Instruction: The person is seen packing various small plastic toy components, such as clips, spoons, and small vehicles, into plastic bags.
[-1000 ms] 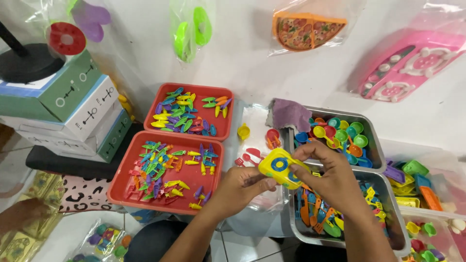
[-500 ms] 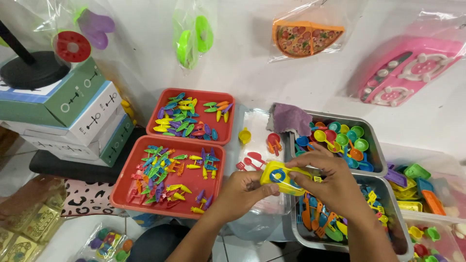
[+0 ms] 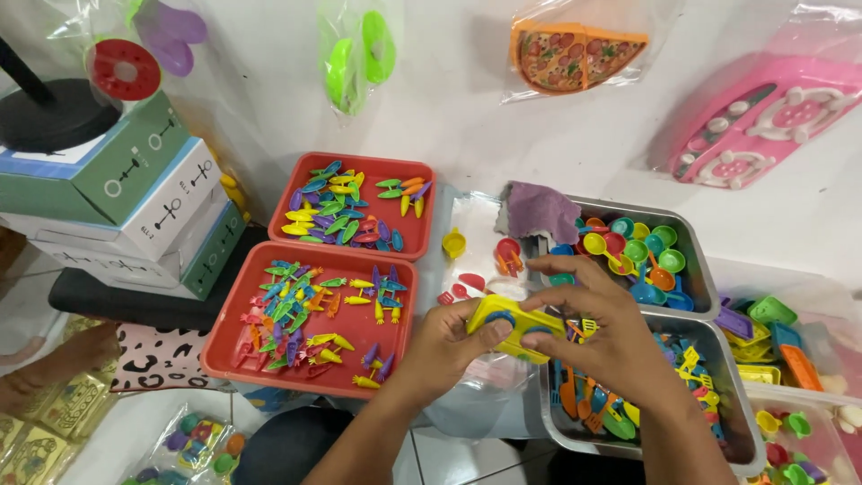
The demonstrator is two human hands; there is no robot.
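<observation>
Two hands: left hand [image 3: 449, 346] and right hand [image 3: 600, 328] both grip one yellow toy piece [image 3: 514, 325], near the frame's middle, a little toward 5 o'clock.
Left grip: fingers curled shut on the piece's left end, thumb on top.
Right grip: fingers closed over the piece's right end; the index finger sticks out toward 9 o'clock.
Yellow toy piece: one, flat, with blue round spots, held above a clear plastic bag [image 3: 480, 395] between the trays.
Red trays: two, at 9 to 11 o'clock of the hands; the near red tray [image 3: 224, 355] and the far red tray [image 3: 296, 193] touch, each scattered with small coloured toy vegetables, too many to count.
Metal trays: two, at 1 to 4 o'clock; the far metal tray [image 3: 696, 260] holds small cups and spoons, the near metal tray [image 3: 732, 422] holds toy cutlery.
Purple cloth [image 3: 540, 211]: one, over the far metal tray's left corner.
Boxes [image 3: 135, 207]: three stacked, at 10 o'clock.
Bagged toys on wall: five, hung along 12 o'clock.
</observation>
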